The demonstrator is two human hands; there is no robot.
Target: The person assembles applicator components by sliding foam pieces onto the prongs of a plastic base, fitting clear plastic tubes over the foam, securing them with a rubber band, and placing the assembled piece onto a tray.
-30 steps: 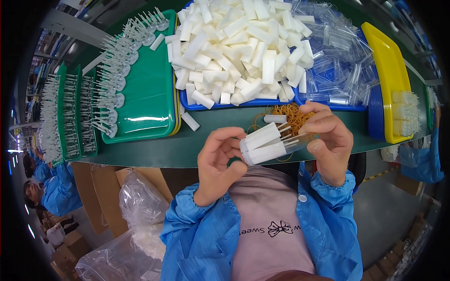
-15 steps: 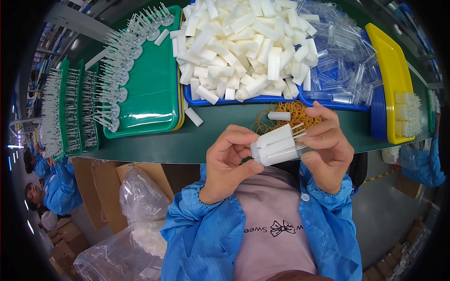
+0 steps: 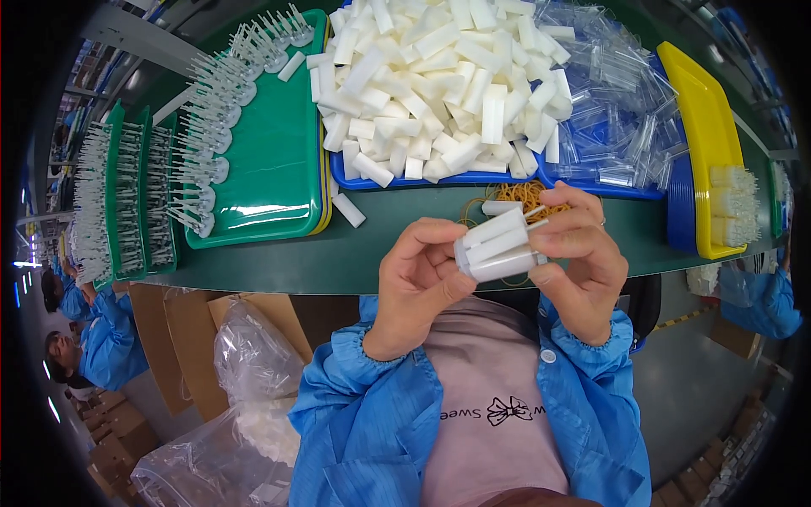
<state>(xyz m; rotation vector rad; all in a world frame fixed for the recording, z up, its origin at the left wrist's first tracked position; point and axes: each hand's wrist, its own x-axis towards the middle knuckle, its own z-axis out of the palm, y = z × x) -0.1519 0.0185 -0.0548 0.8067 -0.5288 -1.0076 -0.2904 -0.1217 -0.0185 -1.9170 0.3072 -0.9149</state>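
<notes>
Just past the table's near edge, my left hand (image 3: 422,283) grips the round clear base of a pronged holder (image 3: 498,245) between thumb and fingers. White foam cylinders sit side by side on its prongs, which point right. A clear sleeve seems to surround the nearest cylinder. At the prong end, my right hand (image 3: 579,258) has its thumb and fingers closed against the cylinders, and bare prong tips show by its index finger. Its fingers partly hide that end. Behind the hands lie a loose foam cylinder (image 3: 502,208) and a heap of yellow rubber bands (image 3: 528,194).
A large heap of white foam pieces (image 3: 439,84) fills a blue tray beside a tray of clear tubes (image 3: 617,110). At left, a green tray (image 3: 270,160) bears pronged holders along its side. A yellow tray (image 3: 705,127) holds finished-looking pieces. Cardboard (image 3: 203,346) and plastic bags stand below.
My right hand has moved slightly left and its fingers have closed in on the prong end. Fewer bare prongs show now, and the holder has shifted a little.
</notes>
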